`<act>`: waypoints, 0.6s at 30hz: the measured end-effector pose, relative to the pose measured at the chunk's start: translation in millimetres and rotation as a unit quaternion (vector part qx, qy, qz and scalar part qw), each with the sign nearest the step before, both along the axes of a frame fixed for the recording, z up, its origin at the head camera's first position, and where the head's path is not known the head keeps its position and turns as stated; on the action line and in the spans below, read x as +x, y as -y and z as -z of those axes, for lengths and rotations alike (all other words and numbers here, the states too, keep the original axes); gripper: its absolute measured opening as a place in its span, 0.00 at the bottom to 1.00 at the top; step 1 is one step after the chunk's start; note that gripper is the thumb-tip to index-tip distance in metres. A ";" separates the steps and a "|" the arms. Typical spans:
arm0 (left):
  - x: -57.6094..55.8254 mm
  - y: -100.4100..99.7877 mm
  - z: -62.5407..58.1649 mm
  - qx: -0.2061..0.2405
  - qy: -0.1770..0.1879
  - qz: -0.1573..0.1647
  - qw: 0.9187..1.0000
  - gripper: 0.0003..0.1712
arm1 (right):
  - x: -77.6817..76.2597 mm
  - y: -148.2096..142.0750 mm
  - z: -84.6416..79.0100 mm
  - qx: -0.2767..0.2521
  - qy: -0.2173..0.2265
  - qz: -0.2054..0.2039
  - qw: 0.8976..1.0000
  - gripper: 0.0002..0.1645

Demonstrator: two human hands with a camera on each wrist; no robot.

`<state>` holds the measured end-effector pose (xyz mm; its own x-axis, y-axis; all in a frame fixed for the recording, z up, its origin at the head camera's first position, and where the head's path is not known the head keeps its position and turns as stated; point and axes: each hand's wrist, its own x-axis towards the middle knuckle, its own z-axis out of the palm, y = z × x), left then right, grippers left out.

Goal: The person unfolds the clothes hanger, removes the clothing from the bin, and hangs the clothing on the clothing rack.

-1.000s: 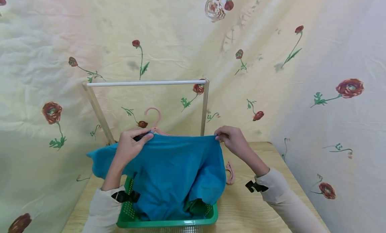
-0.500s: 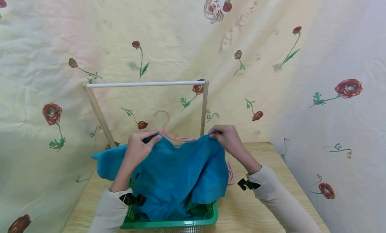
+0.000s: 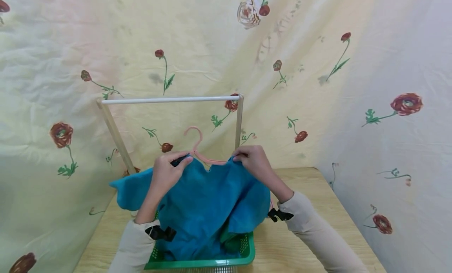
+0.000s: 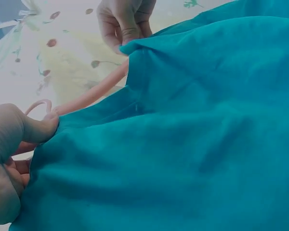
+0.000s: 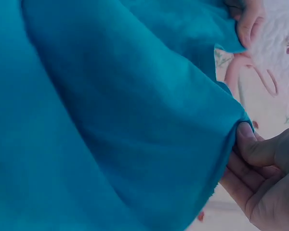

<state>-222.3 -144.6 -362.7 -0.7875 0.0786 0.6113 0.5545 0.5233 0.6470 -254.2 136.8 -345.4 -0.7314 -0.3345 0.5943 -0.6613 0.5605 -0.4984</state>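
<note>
A blue garment (image 3: pixel 201 202) hangs from both hands, its lower part bunched over a green basket (image 3: pixel 212 262). My left hand (image 3: pixel 167 171) pinches its top edge right by the neck of a pink hanger (image 3: pixel 212 161). On the other side of the neckline, my right hand (image 3: pixel 256 159) pinches the edge between thumb and fingers. The hanger's hook stands up above the cloth, and one arm shows behind the neckline; the rest is hidden by the garment. In the left wrist view, the thumb of the left hand (image 4: pixel 14 139) lies on the cloth beside the hanger.
A rack with a white bar (image 3: pixel 169 100) and wooden posts stands behind the hands. The basket sits on a wooden table (image 3: pixel 303 226). A pink object on the table is mostly hidden behind the garment's right side. Flowered cloth (image 3: pixel 197 41) hangs behind everything.
My right hand has moved left toward the left hand, and the taut top edge has slackened into a dip. My left hand and the hanger have shifted slightly right.
</note>
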 end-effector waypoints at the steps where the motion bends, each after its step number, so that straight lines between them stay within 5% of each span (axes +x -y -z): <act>1: 0.3 0.0 -3.7 0.003 -0.009 -0.009 1.000 0.17 | -0.4 2.5 -2.5 0.000 -0.004 -0.001 1.000 0.06; 6: 4.2 1.4 -27.8 0.041 -0.058 -0.050 0.996 0.14 | -0.1 15.6 -26.1 -0.027 -0.034 0.000 0.999 0.04; 10: 5.8 -3.4 -39.2 0.060 -0.077 -0.046 0.994 0.14 | 4.0 26.6 -45.4 -0.047 -0.049 -0.010 0.998 0.04; 18: 2.6 -20.1 -24.0 0.032 -0.049 -0.018 0.998 0.15 | 13.4 40.4 -41.6 0.032 -0.028 -0.050 0.998 0.06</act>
